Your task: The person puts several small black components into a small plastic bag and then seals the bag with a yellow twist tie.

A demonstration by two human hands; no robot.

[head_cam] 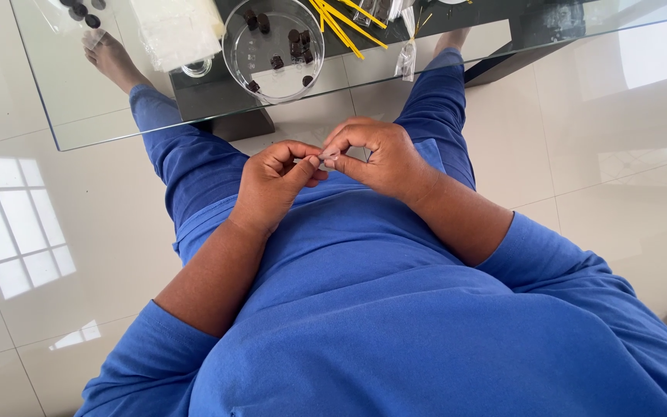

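Seated before a glass table (79, 116), we pinch a small clear wrapper (323, 157) between our left hand (275, 184) and right hand (380, 158), both closed on it above our lap.

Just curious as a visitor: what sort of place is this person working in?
Probably a home room used for small handwork: a glass table over a glossy tiled floor, bearing a clear round dish of small dark pieces and yellow sticks.
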